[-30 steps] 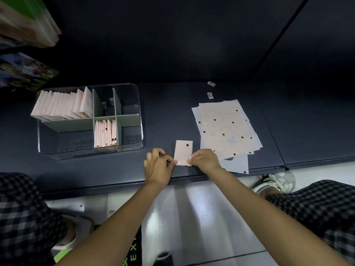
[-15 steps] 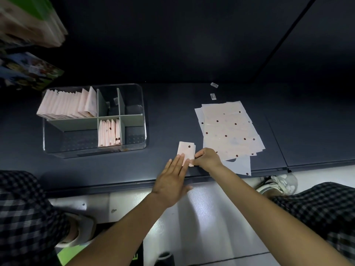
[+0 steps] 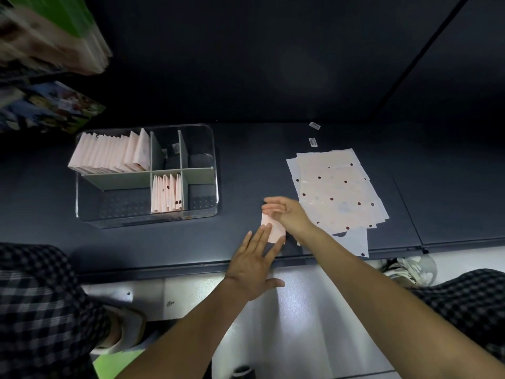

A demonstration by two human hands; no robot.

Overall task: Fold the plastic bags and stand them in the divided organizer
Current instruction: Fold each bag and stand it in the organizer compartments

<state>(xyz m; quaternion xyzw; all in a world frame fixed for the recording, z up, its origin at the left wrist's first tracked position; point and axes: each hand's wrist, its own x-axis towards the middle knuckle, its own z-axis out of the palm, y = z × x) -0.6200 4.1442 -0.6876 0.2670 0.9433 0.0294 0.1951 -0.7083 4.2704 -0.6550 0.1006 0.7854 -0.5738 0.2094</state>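
A small folded pink bag lies flat near the shelf's front edge. My left hand rests flat, fingers spread, with its fingertips on the bag's lower left part. My right hand lies over the bag's upper end, fingers stretched to the left. To the right sits a pile of unfolded dotted bags. At the left stands the clear divided organizer; several folded bags stand in its back left compartment and several more in the front middle one.
The dark shelf ends in a front edge just below my hands. Two small labels lie behind the bag pile. Colourful packages overhang the upper left. Checked fabric and shoes show below the shelf.
My left hand went from pinching the bag's left edge to lying flat on it. My right hand slid up from the bag's lower right corner to its upper end.
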